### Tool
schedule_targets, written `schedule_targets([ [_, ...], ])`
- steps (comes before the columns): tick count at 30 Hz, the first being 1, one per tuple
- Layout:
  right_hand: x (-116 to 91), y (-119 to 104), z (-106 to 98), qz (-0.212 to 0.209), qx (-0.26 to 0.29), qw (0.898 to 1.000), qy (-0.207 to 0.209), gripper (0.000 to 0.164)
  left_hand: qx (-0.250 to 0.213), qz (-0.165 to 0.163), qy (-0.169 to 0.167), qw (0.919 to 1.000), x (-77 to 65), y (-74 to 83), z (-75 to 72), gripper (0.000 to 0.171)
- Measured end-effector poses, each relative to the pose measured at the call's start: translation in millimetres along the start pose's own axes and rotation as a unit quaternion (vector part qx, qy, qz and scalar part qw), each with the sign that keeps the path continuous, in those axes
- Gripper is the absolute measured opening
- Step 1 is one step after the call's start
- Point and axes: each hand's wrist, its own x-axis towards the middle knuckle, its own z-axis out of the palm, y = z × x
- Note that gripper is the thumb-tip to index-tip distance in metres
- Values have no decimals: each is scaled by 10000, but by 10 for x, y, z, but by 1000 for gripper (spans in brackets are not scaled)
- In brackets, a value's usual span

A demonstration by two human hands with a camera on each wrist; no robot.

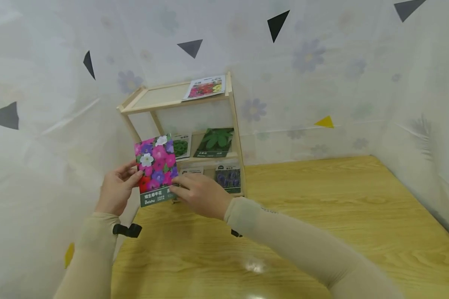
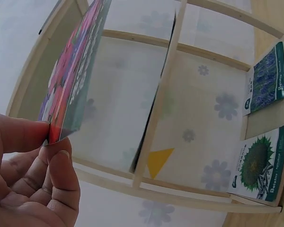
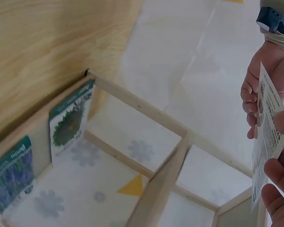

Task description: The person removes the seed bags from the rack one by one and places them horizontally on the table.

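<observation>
One flower-seed packet (image 1: 158,162), pink, purple, red and white blooms, is held near the left front of a three-tier wooden rack (image 1: 159,97), pinched at its left edge by the left hand (image 1: 116,189) and lower right by the right hand (image 1: 200,193). Rack, far left on wood-grain surface (image 1: 321,207): red-flower packet (image 1: 205,88) on top at right, leafy-green packet (image 1: 215,141) mid-shelf at right.

"Beishu" on held flower packet (image 1: 158,171)

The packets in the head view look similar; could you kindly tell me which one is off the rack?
The pink, purple, white and red flower packet, held by the left hand and right hand; the other packets rest on the rack.
</observation>
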Motion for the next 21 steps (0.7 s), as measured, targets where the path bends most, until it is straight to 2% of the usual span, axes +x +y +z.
schedule_targets([
  [4, -141, -80, 100, 57, 159, 9998, -71, 28, 524, -134, -31, 9985, -110, -139, 48, 54],
  [8, -270, -170, 214, 142, 333, 9992, -140, 31, 1156, -144, -106, 9931, -206, -286, 71, 52],
  [11, -352, -252, 306, 174, 465, 9985, -248, 33, 1467, -181, -85, 9890, -294, -395, 69, 50],
  [16, -499, -363, 474, 279, 472, 9968, -584, 37, 1602, -404, -81, 9862, -402, -578, 91, 49],
  [21, -655, -450, 610, 385, 558, 9949, -749, 35, 1792, -527, -253, 9821, -428, -773, 168, 45],
])
